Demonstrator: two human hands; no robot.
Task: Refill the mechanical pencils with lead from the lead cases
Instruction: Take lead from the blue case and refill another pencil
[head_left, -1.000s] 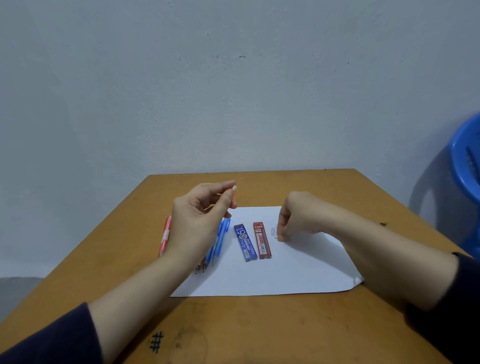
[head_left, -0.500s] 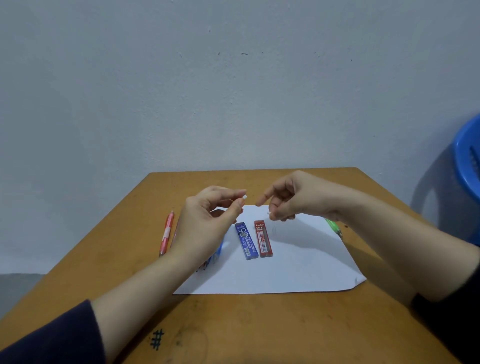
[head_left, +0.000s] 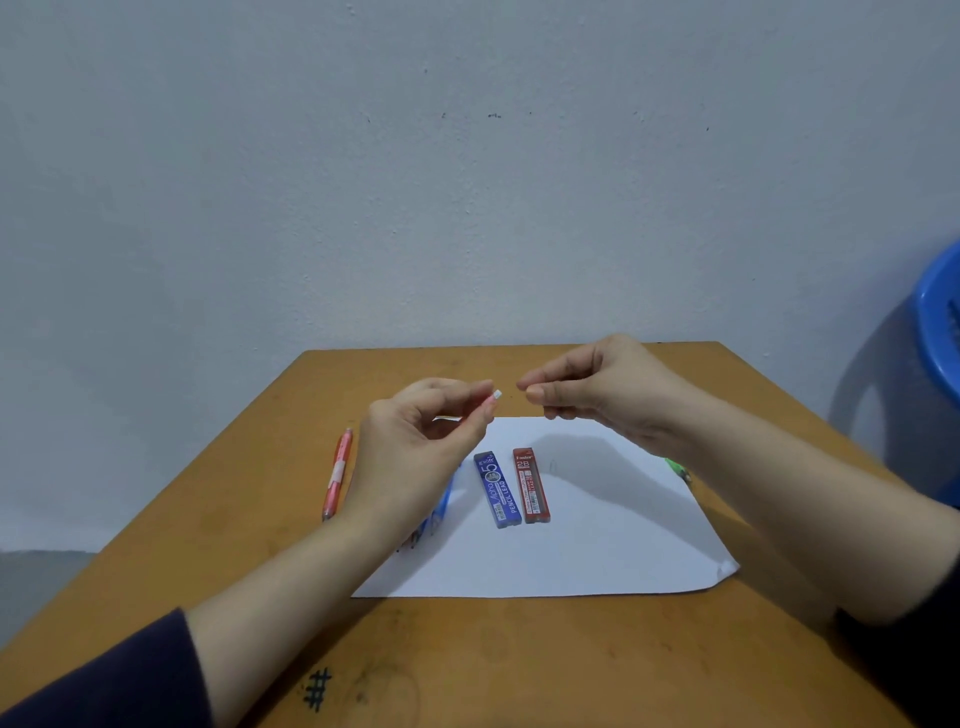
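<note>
At the left of the frame a pink pencil (head_left: 337, 473) lies on the brown tabletop (head_left: 467, 665), just beside the left edge of a white sheet of paper (head_left: 597, 545). The left hand (head_left: 415, 447) is raised above that edge, with thumb and fingers pinching a white-tipped pencil (head_left: 497, 394) whose white end pokes out toward the right. Blue pencils (head_left: 441, 506) lie on the paper, mostly hidden under this hand. In the middle of the paper a blue lead case (head_left: 497, 488) and a red lead case (head_left: 531, 486) lie side by side, lids shut. The right hand (head_left: 597, 389) hovers above them, thumb and forefinger pressed together just beside the white end; whether they hold anything I cannot tell. A green pencil (head_left: 678, 467) peeks out behind the right forearm. A blue chair (head_left: 940, 332) stands at the right edge.
</note>
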